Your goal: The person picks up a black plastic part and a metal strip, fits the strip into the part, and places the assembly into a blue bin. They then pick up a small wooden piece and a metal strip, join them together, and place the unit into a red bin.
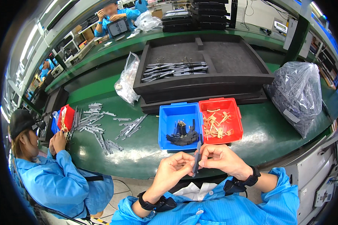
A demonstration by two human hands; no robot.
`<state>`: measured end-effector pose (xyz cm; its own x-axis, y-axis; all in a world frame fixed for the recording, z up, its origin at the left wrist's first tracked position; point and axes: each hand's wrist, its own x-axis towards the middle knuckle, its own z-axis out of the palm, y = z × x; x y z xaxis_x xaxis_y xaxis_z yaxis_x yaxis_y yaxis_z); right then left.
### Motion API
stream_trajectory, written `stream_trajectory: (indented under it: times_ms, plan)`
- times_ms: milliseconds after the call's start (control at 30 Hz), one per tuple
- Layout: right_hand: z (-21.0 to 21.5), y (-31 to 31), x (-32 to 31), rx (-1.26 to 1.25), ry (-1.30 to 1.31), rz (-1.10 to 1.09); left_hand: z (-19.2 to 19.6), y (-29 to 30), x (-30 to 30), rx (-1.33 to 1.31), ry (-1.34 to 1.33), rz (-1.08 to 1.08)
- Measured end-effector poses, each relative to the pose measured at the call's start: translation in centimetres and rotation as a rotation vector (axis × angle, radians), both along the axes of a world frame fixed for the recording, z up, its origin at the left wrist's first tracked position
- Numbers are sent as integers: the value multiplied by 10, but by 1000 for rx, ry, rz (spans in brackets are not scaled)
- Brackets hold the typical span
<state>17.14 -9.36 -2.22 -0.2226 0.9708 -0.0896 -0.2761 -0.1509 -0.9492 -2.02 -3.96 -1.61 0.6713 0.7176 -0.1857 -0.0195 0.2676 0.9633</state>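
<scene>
My L hand (173, 168) has thumb & fingers pinched on a slim grey plastic strip (196, 162); my R hand (222, 160) grips it too, opp. side. Strip's on my side of the blue bin (176, 111) w/ blk pcs, nr. the red bin (238, 122) w/ tan pcs.

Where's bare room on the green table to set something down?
Bare green table lies between the nearer red bin and big bag, and between the blue bin and scattered grey strips. Those strips crowd the table's left.
</scene>
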Motion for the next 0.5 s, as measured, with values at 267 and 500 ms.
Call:
stream_trajectory:
  times_ms: [267,500]
  plan:
    - [-1,1,-1,4,9,6,1,0,0,-17,-25,2]
    - [-1,2,-1,5,9,11,1,0,0,-25,-35,-3]
